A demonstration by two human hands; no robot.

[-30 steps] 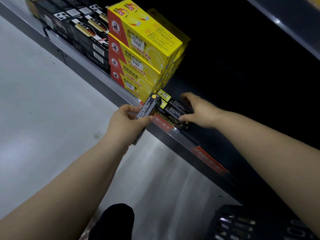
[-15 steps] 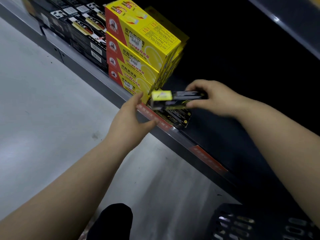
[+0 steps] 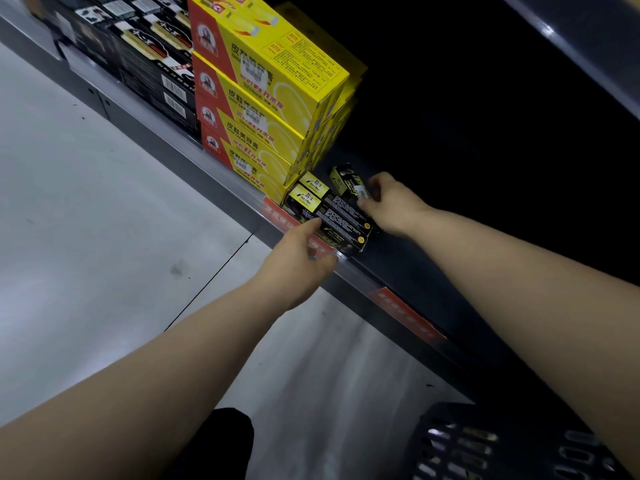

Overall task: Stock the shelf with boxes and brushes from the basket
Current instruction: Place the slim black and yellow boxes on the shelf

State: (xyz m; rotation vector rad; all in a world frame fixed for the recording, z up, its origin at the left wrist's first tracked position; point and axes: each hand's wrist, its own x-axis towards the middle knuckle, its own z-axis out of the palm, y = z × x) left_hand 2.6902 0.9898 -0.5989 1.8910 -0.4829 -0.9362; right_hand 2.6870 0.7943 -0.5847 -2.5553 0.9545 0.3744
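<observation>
Two small black-and-yellow boxes (image 3: 329,216) lie side by side at the front of the dark shelf (image 3: 398,268), right of the yellow stack. My right hand (image 3: 388,202) reaches past them and holds a third black-and-yellow box (image 3: 348,181) behind them, tilted. My left hand (image 3: 301,258) rests at the shelf's front lip with its fingertips against the front box, holding nothing. The dark basket (image 3: 485,445) shows at the bottom right.
A stack of yellow boxes (image 3: 270,98) stands left of the small boxes, with black brush boxes (image 3: 149,53) further left. Red price labels (image 3: 405,313) run along the shelf edge. An upper shelf (image 3: 588,39) overhangs at the top right. Grey floor lies to the left.
My left hand passed its box to the right hand. The right hand carried it over the front boxes and now holds it deeper on the shelf; the left hand returned to the shelf lip.
</observation>
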